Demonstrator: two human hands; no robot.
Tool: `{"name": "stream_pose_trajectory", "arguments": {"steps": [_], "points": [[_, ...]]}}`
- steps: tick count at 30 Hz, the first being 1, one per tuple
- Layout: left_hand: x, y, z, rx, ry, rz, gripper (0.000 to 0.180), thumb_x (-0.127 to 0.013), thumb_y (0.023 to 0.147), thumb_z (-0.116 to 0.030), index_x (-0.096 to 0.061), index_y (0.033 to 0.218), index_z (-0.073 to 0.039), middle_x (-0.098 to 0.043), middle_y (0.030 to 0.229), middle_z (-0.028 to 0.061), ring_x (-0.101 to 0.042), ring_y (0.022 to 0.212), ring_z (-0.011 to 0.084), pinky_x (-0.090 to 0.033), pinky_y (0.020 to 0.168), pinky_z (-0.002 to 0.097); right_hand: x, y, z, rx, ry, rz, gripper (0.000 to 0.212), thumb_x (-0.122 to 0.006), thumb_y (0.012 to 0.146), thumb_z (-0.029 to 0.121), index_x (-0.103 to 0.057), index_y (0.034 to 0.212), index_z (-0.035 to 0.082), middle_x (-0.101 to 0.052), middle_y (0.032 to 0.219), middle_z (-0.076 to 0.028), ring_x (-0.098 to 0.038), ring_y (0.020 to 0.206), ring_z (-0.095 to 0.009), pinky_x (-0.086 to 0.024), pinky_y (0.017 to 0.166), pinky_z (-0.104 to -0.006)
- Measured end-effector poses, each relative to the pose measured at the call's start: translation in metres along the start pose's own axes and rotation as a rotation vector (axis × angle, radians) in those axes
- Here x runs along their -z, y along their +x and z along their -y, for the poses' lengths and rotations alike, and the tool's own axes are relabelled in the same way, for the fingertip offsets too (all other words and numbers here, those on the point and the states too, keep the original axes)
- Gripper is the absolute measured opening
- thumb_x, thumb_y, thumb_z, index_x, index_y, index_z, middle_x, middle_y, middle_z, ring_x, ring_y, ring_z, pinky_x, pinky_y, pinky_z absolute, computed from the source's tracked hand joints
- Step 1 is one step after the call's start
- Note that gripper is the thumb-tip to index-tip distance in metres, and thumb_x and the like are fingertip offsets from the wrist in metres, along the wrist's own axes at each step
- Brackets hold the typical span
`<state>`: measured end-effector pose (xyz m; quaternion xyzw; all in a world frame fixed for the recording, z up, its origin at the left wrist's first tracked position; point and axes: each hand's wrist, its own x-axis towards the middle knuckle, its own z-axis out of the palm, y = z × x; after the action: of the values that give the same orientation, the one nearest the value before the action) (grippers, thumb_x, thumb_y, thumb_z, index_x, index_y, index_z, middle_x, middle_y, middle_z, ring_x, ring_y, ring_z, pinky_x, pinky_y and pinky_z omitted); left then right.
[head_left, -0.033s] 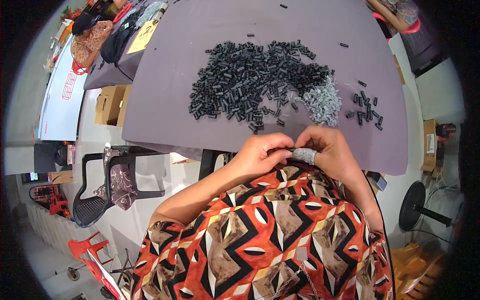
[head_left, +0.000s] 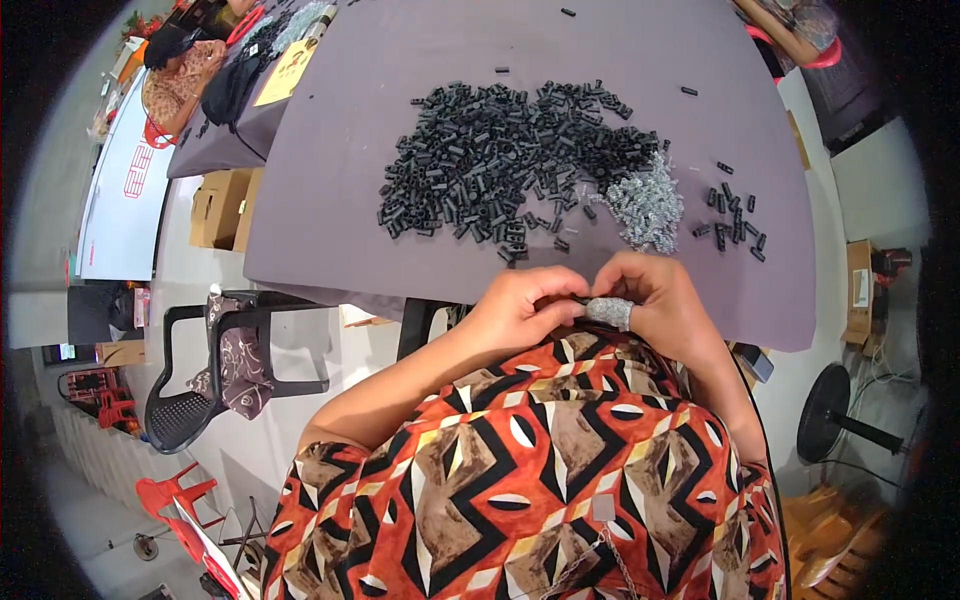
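Note:
My left hand (head_left: 532, 308) and my right hand (head_left: 652, 292) meet at the table's near edge, just above my patterned shirt. Both are closed, fingertips pinched together around a small black piece (head_left: 588, 299), mostly hidden by the fingers. A grey cover (head_left: 608, 313) wraps a finger or thumb of my right hand. Beyond my hands lies a big pile of short black plastic tubes (head_left: 470, 150). Against its right side rests a heap of small clear pieces (head_left: 645, 205). Farther right, several black tubes (head_left: 735, 215) lie scattered apart from the pile.
A purple-grey cloth covers the table (head_left: 330, 200). A black chair (head_left: 190, 390) stands at the left, near a cardboard box (head_left: 220, 210). At the upper left a person (head_left: 180, 85) sits by another table; another person's arm (head_left: 785, 35) shows upper right. A black round-based stand (head_left: 830, 410) is at right.

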<state>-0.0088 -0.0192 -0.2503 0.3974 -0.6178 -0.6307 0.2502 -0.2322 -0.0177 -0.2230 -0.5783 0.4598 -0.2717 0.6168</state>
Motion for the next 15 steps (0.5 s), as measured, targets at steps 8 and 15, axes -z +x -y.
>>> {"name": "stream_pose_trajectory", "arguments": {"steps": [8,15], "points": [[0.012,0.001,-0.005,-0.433,0.193,0.055,0.017,-0.07,0.085,0.0,-0.068,0.102,-0.003,-0.065,0.092,0.0071,-0.063,0.084,0.0164,-0.05,0.074,0.0284,-0.005,0.011,-0.013,0.064,0.267,0.138,0.023,-0.076,0.082,0.004,-0.061,0.099,0.005,-0.062,0.084,0.003,-0.057,0.076,-0.005,-0.047,0.066,-0.0226],[0.036,-0.009,-0.012,0.005,-0.183,-0.097,0.013,-0.064,0.093,-0.002,-0.066,0.105,0.001,-0.068,0.091,0.0024,-0.062,0.079,0.0084,-0.052,0.073,0.0237,-0.007,0.04,0.02,0.409,-0.651,-0.165,0.021,-0.071,0.082,0.004,-0.063,0.102,0.002,-0.064,0.092,-0.007,-0.067,0.083,-0.022,-0.052,0.075,-0.0299]]}}
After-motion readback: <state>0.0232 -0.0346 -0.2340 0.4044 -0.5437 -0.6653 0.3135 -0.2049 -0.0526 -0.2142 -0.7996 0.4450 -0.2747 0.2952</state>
